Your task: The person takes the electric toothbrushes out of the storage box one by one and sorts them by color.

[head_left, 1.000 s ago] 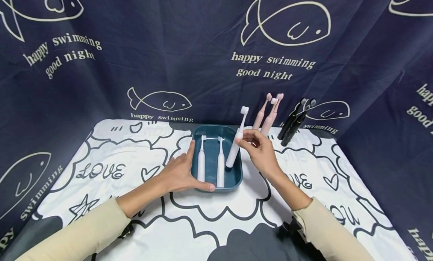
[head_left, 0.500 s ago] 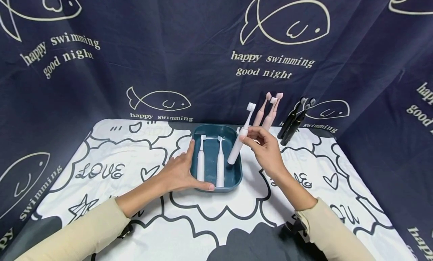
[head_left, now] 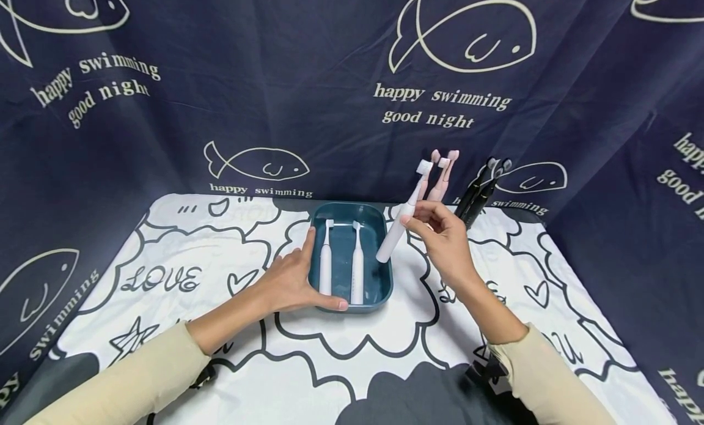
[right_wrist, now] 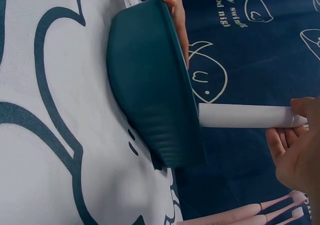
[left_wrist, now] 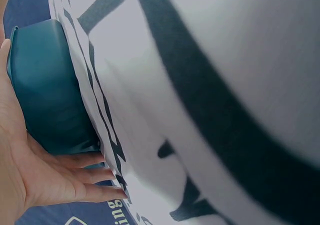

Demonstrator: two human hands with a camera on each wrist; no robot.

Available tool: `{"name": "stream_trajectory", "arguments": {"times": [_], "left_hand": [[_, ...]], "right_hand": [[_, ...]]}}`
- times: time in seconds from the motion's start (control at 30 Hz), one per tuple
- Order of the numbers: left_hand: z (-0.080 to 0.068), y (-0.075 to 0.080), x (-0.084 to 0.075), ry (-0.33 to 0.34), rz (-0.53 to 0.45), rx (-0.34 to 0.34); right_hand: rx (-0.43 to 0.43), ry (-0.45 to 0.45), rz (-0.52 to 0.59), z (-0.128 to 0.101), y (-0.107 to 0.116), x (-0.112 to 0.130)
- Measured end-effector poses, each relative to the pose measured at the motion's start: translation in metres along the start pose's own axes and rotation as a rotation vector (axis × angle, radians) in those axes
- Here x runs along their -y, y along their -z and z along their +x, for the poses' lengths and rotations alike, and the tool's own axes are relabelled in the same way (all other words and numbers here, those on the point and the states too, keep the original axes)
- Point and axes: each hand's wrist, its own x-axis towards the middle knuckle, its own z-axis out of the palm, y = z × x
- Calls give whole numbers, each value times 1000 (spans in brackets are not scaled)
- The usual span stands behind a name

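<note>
Printed words on the backdrop and the cloth

The navy backdrop [head_left: 308, 76] repeats "happy swimming good night" in cream letters beside fish outlines, clearest at its middle and upper left; lower down only "happy swimming" shows. The white cloth [head_left: 352, 351] over the surface carries "LOVE" at left, mirror-reversed. Other lettering at right is partly hidden.

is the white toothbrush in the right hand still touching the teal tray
Apart. The head view shows the white toothbrush pinched by the right hand, its base lifted clear above the teal tray rim.
</note>
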Motion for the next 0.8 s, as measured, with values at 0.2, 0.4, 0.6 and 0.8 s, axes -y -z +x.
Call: {"name": "stream_trajectory", "arguments": {"times": [0.2,0.4,0.6,0.8], "left_hand": [[0,1,0,-3,-8,2],[0,0,0,-11,-11,-2],[0,0,1,-16,-16,-7],[0,-1,1,-14,-12,-7]], "right_hand": [[-14,13,6,0,5,3],[-32,13,27,2,11,4],[-67,19,21,4,17,4],[-99,15,29,5,23,2]]}}
